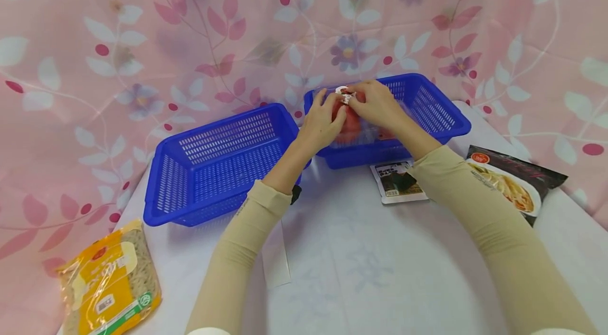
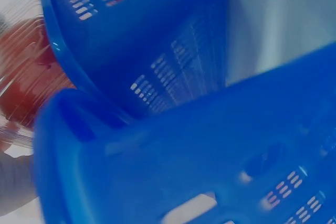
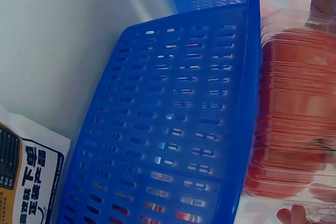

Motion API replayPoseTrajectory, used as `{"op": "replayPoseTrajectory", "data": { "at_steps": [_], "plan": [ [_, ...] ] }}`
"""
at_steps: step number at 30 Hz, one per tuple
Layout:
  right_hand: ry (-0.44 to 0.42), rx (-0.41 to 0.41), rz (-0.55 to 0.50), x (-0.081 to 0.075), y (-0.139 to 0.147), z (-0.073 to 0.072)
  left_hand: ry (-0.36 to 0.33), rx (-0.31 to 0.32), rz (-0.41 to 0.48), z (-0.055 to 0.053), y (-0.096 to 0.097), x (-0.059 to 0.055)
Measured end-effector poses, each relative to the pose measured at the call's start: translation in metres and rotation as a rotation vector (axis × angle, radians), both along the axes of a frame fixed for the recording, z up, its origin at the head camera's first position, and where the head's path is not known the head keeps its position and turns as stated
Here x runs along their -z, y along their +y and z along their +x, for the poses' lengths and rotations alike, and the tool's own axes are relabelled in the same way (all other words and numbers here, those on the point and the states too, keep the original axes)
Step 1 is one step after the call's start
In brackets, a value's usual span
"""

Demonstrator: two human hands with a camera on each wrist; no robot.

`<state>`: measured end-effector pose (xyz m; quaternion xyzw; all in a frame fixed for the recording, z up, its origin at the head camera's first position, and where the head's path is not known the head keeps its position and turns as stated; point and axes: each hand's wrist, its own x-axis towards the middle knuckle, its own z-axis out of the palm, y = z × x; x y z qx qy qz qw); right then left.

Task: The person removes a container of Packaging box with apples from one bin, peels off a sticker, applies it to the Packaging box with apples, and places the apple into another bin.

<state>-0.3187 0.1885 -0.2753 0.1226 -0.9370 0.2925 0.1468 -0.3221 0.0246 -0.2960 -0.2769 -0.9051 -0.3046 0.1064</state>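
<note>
Both hands are over the right blue basket (image 1: 389, 153), at its left half. My left hand (image 1: 317, 123) grips the left side of a clear plastic box of red, tomato-like fruit (image 1: 349, 126), its fingers curled over the top. My right hand (image 1: 377, 105) holds the same box at its top, near a white label (image 1: 345, 95). In the right wrist view the ribbed box wall (image 3: 296, 103) shows red fruit inside, above the basket rim (image 3: 252, 87). The left wrist view shows only part of the box (image 2: 26, 72) beside the two basket rims.
A second blue basket (image 1: 223, 203) stands to the left, close against the right one. An orange-and-clear food bag (image 1: 111, 282) lies front left. A small flat packet (image 1: 396, 182) and a dark food pouch (image 1: 515, 184) lie front right. Behind hangs a pink floral cloth (image 1: 266, 24).
</note>
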Motion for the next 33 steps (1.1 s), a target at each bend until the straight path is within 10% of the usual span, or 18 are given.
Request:
{"op": "replayPoseTrajectory", "data": {
  "at_steps": [33],
  "plan": [
    [-0.059, 0.011, -0.01, 0.043, 0.004, -0.006, -0.062, -0.019, -0.155, -0.006, 0.012, 0.032]
  ]
}}
